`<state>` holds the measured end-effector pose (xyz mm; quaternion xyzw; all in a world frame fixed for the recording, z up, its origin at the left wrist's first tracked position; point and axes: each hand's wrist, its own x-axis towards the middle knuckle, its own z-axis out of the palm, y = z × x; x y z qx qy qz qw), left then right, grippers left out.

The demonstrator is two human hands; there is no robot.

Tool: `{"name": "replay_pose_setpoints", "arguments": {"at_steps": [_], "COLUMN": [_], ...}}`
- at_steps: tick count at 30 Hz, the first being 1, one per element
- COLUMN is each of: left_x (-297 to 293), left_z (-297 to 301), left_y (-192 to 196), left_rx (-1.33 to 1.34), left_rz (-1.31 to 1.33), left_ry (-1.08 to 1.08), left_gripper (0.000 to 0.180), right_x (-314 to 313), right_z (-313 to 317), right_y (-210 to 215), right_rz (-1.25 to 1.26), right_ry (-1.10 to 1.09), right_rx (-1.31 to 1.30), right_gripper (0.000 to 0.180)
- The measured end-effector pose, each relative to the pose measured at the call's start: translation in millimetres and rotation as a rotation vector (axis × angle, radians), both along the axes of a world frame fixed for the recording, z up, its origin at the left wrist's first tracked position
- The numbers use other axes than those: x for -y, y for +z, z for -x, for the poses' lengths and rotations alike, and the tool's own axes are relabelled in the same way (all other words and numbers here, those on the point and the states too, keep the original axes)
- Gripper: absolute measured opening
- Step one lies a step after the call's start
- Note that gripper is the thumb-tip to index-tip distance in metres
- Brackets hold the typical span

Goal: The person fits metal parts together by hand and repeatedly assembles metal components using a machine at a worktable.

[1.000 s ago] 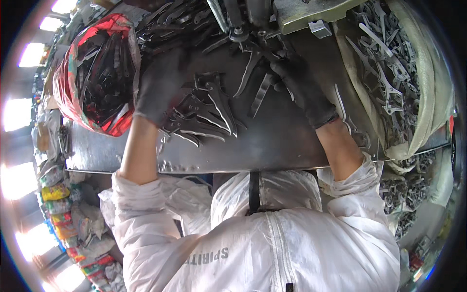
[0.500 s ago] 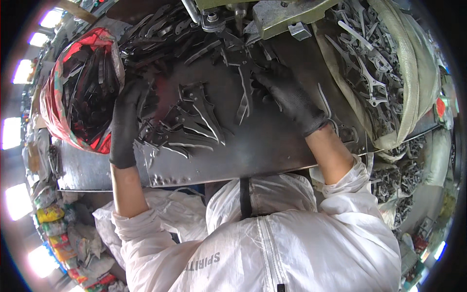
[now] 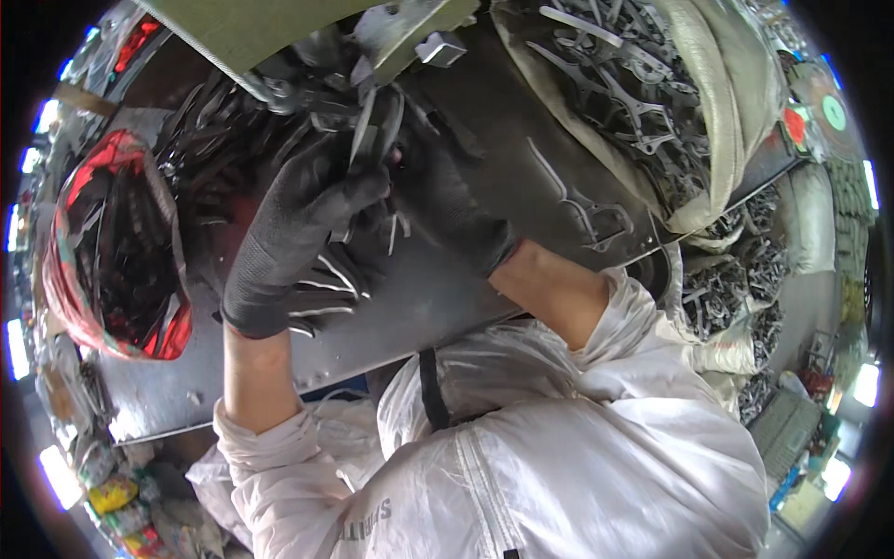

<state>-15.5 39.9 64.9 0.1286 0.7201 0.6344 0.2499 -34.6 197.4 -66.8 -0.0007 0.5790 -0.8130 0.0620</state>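
Observation:
Both hands wear black gloves and work close together at the middle of a dark steel table (image 3: 447,307). My left hand (image 3: 303,219) is closed on a thin flat metal blank (image 3: 361,130) that points up toward the machine. My right hand (image 3: 447,200) sits right beside it, fingers curled near the same piece; what it holds is hidden. Loose metal blanks (image 3: 321,284) lie under and around both hands.
A green machine part (image 3: 279,37) overhangs the table's far edge. A red-lined sack (image 3: 116,252) of dark metal pieces stands at the left. A beige sack (image 3: 670,112) of pale metal pieces sits at the right, with more sacks beyond. Two blanks (image 3: 582,210) lie apart on the table.
My left hand left the pile at the left and came to the middle, lifting a blank. My right hand moved left to meet it. The view tilted and moved closer.

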Motion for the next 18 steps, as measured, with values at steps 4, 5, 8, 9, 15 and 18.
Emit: {"name": "replay_pose_setpoints", "arguments": {"at_steps": [4,5,8,9,15,18], "left_x": [26.7,44.0,87.7,94.1,55.1,41.0], "left_z": [-2.3,-13.2,-17.7,-20.3,-13.8,-5.6], "left_y": [-65.9,-81.1,-112.2,-117.8,-78.2,-77.1], "left_rx": [0.015,0.025,0.043,0.060,0.081,0.003], "left_rz": [0.099,0.110,0.162,0.192,0.114,0.044], "left_ry": [0.221,0.291,0.425,0.480,0.462,0.462], "left_gripper": [0.022,0.028,0.035,0.035,0.034,0.041], "right_x": [-68.9,-100.5,-196.8,-221.2,-208.0,-153.8], "right_z": [-16.7,-21.7,-29.2,-33.5,-15.5,6.4], "right_y": [28.9,64.3,92.3,88.9,70.9,55.9], "right_rz": [-1.021,-1.068,-1.984,-1.980,-1.496,-1.234], "right_ry": [0.383,0.473,0.643,0.650,0.610,0.438], "right_rx": [-0.611,-0.577,-1.295,-1.298,-0.852,-0.509], "right_gripper": [0.036,0.038,0.038,0.038,0.034,0.027]}}
